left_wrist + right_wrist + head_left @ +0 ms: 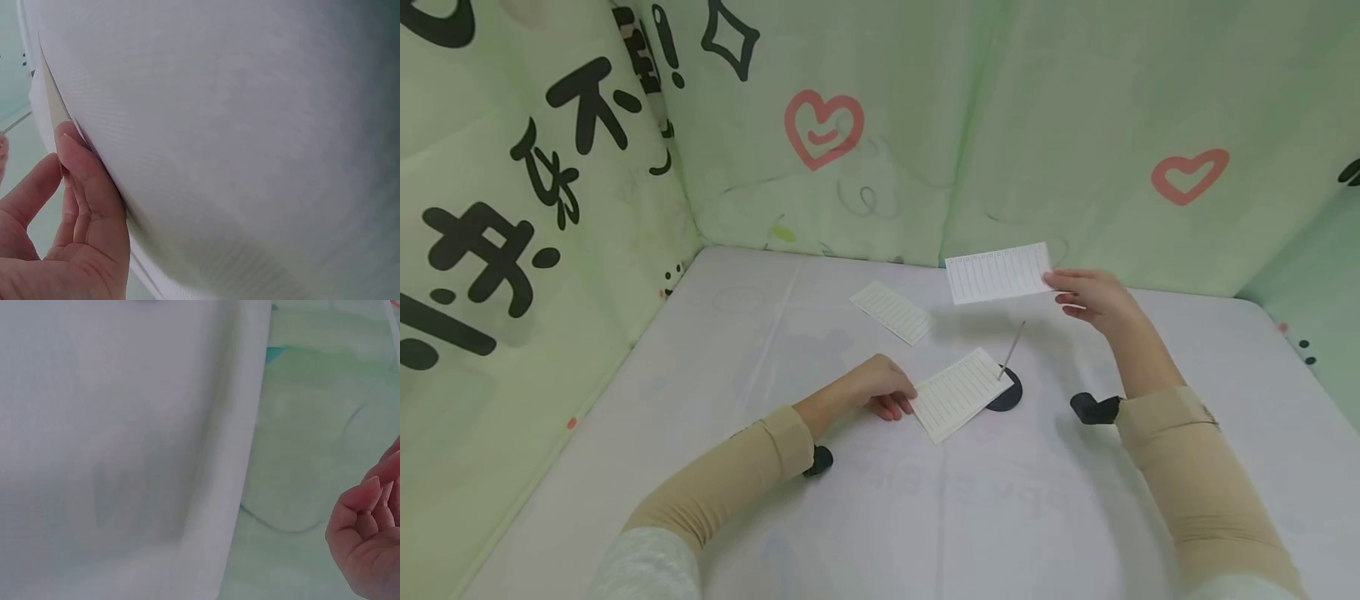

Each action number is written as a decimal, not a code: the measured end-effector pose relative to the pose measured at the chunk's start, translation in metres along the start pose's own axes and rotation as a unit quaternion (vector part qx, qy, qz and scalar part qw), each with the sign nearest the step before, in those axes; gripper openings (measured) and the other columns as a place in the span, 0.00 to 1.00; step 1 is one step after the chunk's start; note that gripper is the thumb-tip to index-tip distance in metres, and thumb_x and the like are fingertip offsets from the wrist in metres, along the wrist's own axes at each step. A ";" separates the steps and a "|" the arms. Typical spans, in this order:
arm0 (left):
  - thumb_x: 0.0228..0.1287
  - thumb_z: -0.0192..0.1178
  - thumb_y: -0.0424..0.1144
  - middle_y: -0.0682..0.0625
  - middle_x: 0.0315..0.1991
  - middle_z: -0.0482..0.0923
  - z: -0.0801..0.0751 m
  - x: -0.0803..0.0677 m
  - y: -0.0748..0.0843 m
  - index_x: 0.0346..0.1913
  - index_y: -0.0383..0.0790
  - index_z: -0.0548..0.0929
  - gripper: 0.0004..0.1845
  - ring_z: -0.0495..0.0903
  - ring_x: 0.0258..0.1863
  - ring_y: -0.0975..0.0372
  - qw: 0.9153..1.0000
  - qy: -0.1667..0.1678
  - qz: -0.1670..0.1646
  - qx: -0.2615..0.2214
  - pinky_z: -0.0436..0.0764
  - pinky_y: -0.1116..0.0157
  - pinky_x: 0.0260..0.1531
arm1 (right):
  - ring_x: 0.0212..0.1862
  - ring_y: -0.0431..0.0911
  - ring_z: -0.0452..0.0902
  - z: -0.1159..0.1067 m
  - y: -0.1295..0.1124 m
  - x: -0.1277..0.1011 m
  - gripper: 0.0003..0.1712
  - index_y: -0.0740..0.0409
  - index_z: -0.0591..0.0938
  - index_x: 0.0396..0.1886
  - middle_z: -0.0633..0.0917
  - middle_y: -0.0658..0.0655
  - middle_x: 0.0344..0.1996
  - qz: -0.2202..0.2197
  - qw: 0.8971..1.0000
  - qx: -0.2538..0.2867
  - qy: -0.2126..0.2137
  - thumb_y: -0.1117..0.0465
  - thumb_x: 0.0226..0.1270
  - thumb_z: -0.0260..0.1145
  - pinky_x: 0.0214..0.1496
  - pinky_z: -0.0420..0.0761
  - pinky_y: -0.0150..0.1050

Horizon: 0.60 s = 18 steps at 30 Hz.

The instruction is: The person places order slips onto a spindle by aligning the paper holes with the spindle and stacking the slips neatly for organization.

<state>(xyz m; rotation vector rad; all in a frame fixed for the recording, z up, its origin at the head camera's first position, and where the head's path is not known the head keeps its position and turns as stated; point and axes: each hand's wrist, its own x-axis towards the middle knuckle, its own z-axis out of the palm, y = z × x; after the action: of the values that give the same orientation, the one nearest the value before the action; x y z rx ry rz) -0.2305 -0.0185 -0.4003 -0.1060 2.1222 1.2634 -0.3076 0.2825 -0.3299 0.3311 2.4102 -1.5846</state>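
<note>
Green curtain (1060, 108): behind white table (880, 533).
Raised lined card (996, 275): aloft, apart from thin spike (1013, 346), long axis sideways; right hand (1093, 302) pinches its right end.
Lower lined card (958, 396): right end at spike, left pinched by left hand (883, 387).

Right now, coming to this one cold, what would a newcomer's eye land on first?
Probably the white lined card raised in the right hand, right of centre in the head view. Next, lower down, the left hand pinches a second card that partly covers a black disc. Behind, a red smiling heart stands out on the green curtain.
</note>
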 end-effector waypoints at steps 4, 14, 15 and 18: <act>0.58 0.58 0.33 0.46 0.20 0.80 -0.001 0.000 0.000 0.33 0.32 0.81 0.06 0.74 0.13 0.63 1.000 -0.009 0.002 -0.002 0.75 0.73 0.13 | 0.41 0.40 0.68 -0.001 -0.008 -0.014 0.40 0.54 0.69 0.57 0.76 0.39 0.32 0.007 0.998 0.058 -0.020 0.39 0.48 0.68 0.40 0.73 0.25; 0.59 0.59 0.36 0.45 0.24 0.81 -0.022 -0.008 0.007 0.35 0.32 0.81 0.09 0.76 0.18 0.60 0.999 0.003 0.037 0.029 0.80 0.68 0.20 | 0.28 0.38 0.71 0.002 -0.026 -0.048 0.06 0.42 0.82 0.27 0.78 0.43 0.26 -0.017 0.990 0.125 -0.063 0.49 0.53 0.69 0.35 0.75 0.28; 0.59 0.59 0.37 0.45 0.26 0.81 -0.026 -0.009 0.010 0.37 0.32 0.81 0.10 0.77 0.20 0.60 0.999 0.004 0.049 0.019 0.80 0.67 0.23 | 0.27 0.38 0.71 0.003 -0.027 -0.050 0.05 0.43 0.82 0.26 0.78 0.43 0.26 -0.018 0.989 0.127 -0.068 0.50 0.53 0.69 0.34 0.75 0.28; 0.61 0.58 0.38 0.45 0.31 0.82 -0.035 -0.013 0.020 0.43 0.32 0.79 0.13 0.80 0.26 0.59 0.995 0.001 0.096 -0.037 0.82 0.66 0.30 | 0.27 0.38 0.71 0.006 -0.030 -0.056 0.04 0.44 0.83 0.27 0.78 0.43 0.26 -0.020 0.989 0.119 -0.081 0.52 0.54 0.69 0.34 0.75 0.28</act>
<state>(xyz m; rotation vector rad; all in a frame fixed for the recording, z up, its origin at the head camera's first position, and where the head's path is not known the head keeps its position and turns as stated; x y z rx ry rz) -0.2457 -0.0396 -0.3669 0.0671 2.1269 1.4542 -0.2633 0.2621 -0.2881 0.1876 2.1241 -1.8455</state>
